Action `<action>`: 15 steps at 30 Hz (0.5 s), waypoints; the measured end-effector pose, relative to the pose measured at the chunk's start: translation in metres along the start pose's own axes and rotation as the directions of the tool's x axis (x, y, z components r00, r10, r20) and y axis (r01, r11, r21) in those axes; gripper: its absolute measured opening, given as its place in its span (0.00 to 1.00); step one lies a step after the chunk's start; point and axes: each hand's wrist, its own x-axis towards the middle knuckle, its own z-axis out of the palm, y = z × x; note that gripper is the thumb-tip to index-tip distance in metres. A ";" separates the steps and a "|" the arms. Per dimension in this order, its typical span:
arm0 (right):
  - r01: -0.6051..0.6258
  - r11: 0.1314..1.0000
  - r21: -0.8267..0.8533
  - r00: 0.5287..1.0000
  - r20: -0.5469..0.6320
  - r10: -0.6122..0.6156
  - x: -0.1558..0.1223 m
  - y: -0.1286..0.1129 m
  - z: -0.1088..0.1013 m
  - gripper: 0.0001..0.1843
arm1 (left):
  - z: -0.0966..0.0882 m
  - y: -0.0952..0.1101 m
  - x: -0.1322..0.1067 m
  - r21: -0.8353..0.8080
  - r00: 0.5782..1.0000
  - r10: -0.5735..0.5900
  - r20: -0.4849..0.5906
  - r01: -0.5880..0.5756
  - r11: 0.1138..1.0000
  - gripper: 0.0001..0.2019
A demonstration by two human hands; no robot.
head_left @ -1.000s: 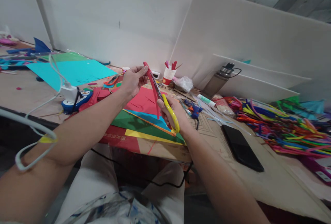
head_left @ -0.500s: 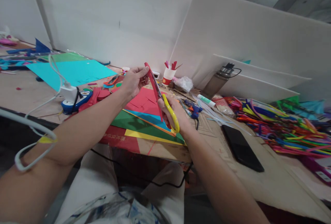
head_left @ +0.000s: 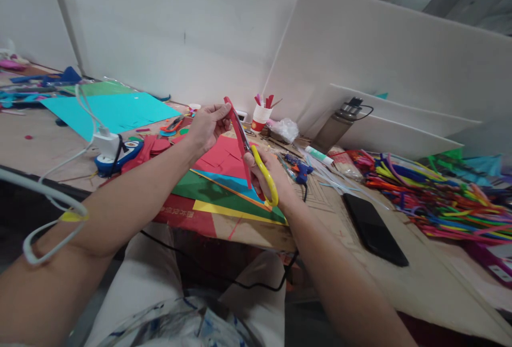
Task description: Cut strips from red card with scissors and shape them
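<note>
A strip of red paper [head_left: 238,127] is pinched at its top end between the thumb and fingers of my left hand [head_left: 208,127], above the table. My right hand [head_left: 267,172] is closed around the yellow handles of a pair of scissors [head_left: 261,168]. The scissor blades point up and away, lying along the red strip; how far they are apart I cannot make out. Under both hands lies a stack of coloured sheets: red paper [head_left: 216,160] on top, then blue, orange, green [head_left: 200,189] and yellow [head_left: 216,212].
Left are a blue power strip [head_left: 132,150] with a white charger and cable, and a turquoise sheet [head_left: 120,115]. Behind stands a paper cup [head_left: 262,117] of pens. A glue gun [head_left: 301,170], bottle [head_left: 338,123], black phone [head_left: 374,229] and pipe cleaners [head_left: 440,197] lie right.
Both hands, the red strip and the scissors stay almost where they were. At the far left, a blue piece on the table now sits lower and further right.
</note>
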 end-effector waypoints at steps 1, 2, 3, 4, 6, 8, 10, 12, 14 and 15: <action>-0.002 1.000 0.003 1.000 0.001 0.002 0.000 0.000 0.000 0.25 | 0.000 0.000 0.000 -0.001 1.000 -0.001 -0.004 0.001 1.000 0.11; -0.005 1.000 0.008 1.000 0.000 0.005 0.000 0.000 0.000 0.25 | 0.000 0.000 0.000 -0.004 1.000 0.000 -0.005 0.000 1.000 0.11; -0.010 1.000 0.012 1.000 -0.001 0.010 0.000 0.000 0.000 0.25 | 0.000 0.000 0.000 -0.009 1.000 0.003 -0.003 -0.003 1.000 0.10; -0.014 1.000 0.014 1.000 -0.001 0.014 0.000 0.000 0.001 0.26 | 0.000 -0.001 0.000 -0.015 1.000 0.006 0.001 -0.006 1.000 0.10; -0.017 1.000 0.015 1.000 -0.003 0.017 0.000 0.001 0.001 0.26 | -0.001 -0.001 0.001 -0.025 1.000 0.009 0.013 -0.009 1.000 0.10; -0.012 1.000 0.014 1.000 -0.003 0.012 0.001 0.003 0.001 0.25 | -0.002 -0.002 0.003 -0.032 1.000 0.010 0.013 -0.010 0.999 0.11; -0.007 1.000 0.012 1.000 -0.001 0.007 0.001 0.005 0.001 0.25 | -0.003 -0.002 0.004 -0.043 1.000 0.020 0.007 -0.019 0.999 0.11; -0.004 1.000 0.009 1.000 0.004 0.004 0.001 0.006 0.001 0.26 | -0.004 -0.002 0.005 -0.057 0.999 0.033 0.009 -0.032 0.998 0.10; -0.003 1.000 0.006 1.000 0.005 0.003 0.001 0.006 0.000 0.26 | -0.005 -0.002 0.005 -0.066 0.999 0.042 0.016 -0.041 0.997 0.09; -0.002 1.000 0.005 1.000 0.006 0.002 0.001 0.005 0.000 0.26 | -0.005 -0.002 0.005 -0.067 0.999 0.043 0.018 -0.041 0.997 0.09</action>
